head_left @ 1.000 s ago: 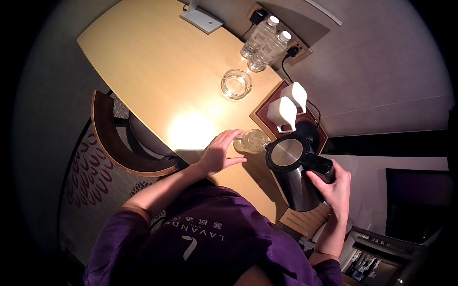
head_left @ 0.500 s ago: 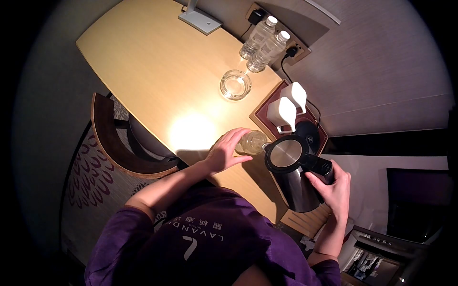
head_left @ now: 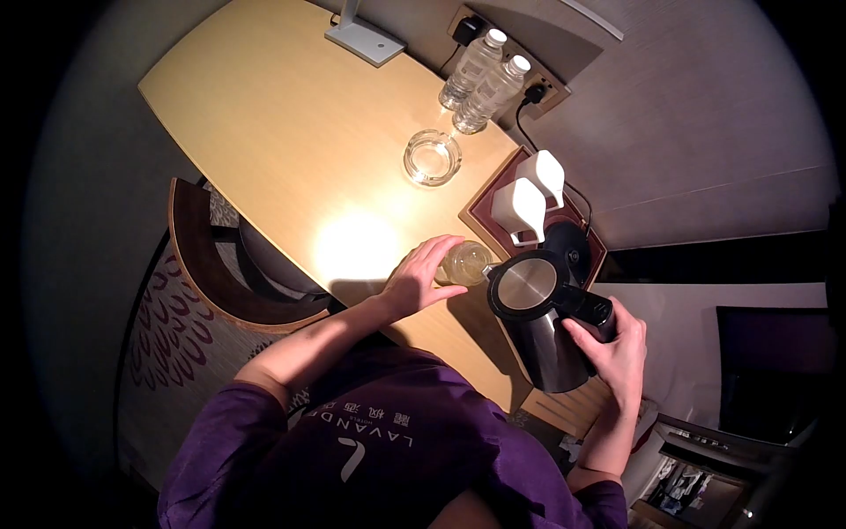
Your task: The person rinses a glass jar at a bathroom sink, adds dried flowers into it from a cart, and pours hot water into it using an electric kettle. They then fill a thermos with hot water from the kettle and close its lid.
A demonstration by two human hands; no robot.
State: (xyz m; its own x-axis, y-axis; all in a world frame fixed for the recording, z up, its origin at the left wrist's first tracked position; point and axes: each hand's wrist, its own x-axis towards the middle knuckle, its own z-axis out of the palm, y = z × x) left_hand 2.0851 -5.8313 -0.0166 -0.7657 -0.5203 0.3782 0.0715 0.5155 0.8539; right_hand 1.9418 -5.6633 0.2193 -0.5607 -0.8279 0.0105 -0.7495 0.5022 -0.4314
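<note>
An electric kettle [head_left: 551, 348], dark metal with a black lid rim, is held by its black handle in my right hand [head_left: 621, 353]. It tilts left, and its spout meets the rim of a clear drinking glass [head_left: 467, 263] as I see it from above. Cupped around the glass's left side is my left hand [head_left: 419, 282], fingers on the far side and thumb on the near side. Pale liquid seems to be in the glass, but its level is hard to make out.
Two white mugs [head_left: 520, 210] and a black kettle base [head_left: 568, 247] sit in a wooden tray [head_left: 471, 212]. Beyond the glass are a glass ashtray [head_left: 432, 159], two water bottles [head_left: 489, 95] and a lamp base [head_left: 366, 42]. A chair [head_left: 203, 273] stands at the desk's left edge.
The view has shifted very slightly. Both hands, the kettle and the glass hold nearly the same positions.
</note>
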